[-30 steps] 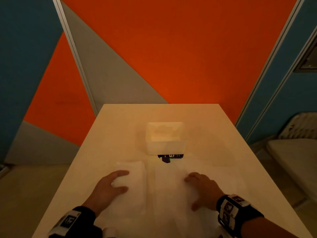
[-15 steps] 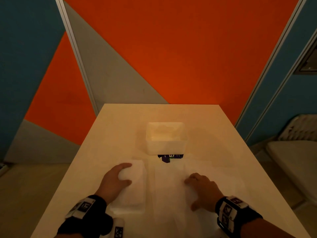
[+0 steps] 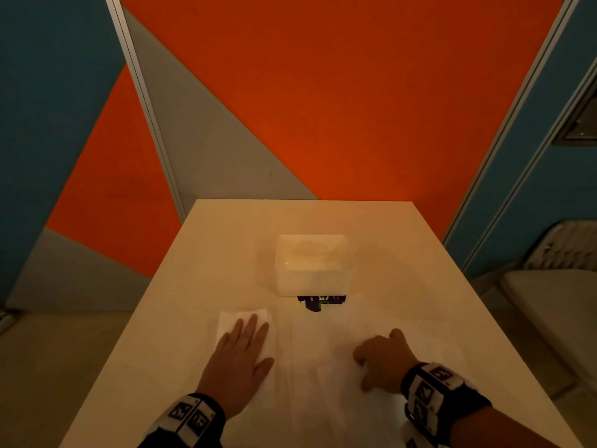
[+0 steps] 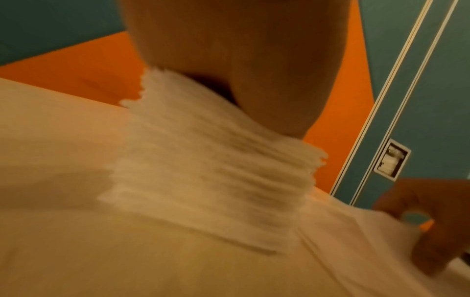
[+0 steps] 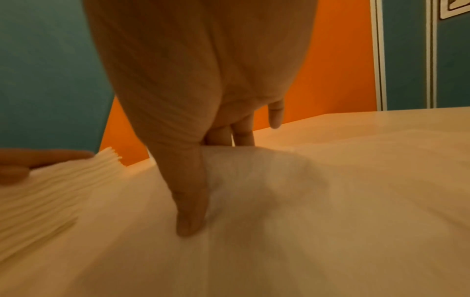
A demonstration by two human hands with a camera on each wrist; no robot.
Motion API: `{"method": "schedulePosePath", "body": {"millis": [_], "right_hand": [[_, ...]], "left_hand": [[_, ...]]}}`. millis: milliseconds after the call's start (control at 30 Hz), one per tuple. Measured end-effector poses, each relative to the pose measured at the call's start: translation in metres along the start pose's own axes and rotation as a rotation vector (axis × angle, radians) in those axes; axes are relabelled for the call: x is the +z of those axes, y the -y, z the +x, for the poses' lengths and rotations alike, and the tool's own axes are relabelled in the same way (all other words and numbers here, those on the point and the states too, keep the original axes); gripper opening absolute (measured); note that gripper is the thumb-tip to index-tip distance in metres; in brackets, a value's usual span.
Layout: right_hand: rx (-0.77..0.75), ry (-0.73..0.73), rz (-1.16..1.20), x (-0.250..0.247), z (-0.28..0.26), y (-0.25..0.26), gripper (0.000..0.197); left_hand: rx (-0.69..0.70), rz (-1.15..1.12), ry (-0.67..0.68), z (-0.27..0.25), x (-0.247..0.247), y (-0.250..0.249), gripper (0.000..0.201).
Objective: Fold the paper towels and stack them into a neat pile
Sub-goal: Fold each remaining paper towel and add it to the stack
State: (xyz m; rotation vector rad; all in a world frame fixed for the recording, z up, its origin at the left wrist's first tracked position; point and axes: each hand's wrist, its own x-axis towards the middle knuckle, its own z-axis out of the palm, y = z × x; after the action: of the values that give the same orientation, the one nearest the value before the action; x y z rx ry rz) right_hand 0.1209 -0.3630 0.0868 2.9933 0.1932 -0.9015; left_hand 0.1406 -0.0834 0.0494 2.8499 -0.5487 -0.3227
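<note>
Paper towels lay in two places on the near half of the pale table (image 3: 200,260). A folded pile (image 3: 245,318) sat to the left, its layered edges showing as a ribbed stack in the left wrist view, and the left hand (image 3: 240,357) rested flat on top of it with fingers straight and together. Just right of the pile, an unfolded sheet (image 3: 323,344) was spread across the table, reaching toward the right edge. The right hand (image 3: 384,360) pressed down on that sheet with bent fingers; the thumb (image 5: 190,211) and fingertips touched the paper, but it could not be told whether any paper was pinched between them.

Farther back, near the middle of the table, stood a translucent white plastic box (image 3: 313,266). Something pale filled its inside, too washed out to identify. A dark purple printed item (image 3: 321,302) peeked out from under the box's near side.

Behind the table, the wall showed orange (image 3: 339,92) and grey panels, with teal panels at both sides divided by light metal strips. A pale cushioned seat (image 3: 555,292) stood at the right. Both wrists wore black bands with white printed markers.
</note>
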Motion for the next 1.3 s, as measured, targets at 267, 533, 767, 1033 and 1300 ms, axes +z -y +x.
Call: {"method": "schedulePosePath", "body": {"millis": [267, 533, 767, 1033, 1300], "right_hand": [[-0.096, -0.243, 0.375, -0.053, -0.018, -0.009, 0.025], [-0.276, -0.687, 1.366, -0.114, -0.048, 0.025, 0.029], [-0.374, -0.742, 1.78, -0.135, -0.057, 0.036, 0.014], [-0.41, -0.707, 1.814, -0.133, -0.055, 0.036, 0.02], [-0.526, -0.587, 1.789, -0.132, -0.06, 0.024, 0.042]], "left_hand": [[-0.075, 0.024, 0.078, 0.006, -0.025, -0.013, 0.11], [-0.186, -0.968, 0.299, 0.006, -0.084, -0.065, 0.076], [0.001, -1.61, 0.132, 0.007, -0.127, -0.082, 0.054], [0.15, -1.593, -0.298, 0.02, -0.155, -0.087, 0.034], [0.193, -1.551, -0.333, 0.021, -0.164, -0.078, 0.033]]}}
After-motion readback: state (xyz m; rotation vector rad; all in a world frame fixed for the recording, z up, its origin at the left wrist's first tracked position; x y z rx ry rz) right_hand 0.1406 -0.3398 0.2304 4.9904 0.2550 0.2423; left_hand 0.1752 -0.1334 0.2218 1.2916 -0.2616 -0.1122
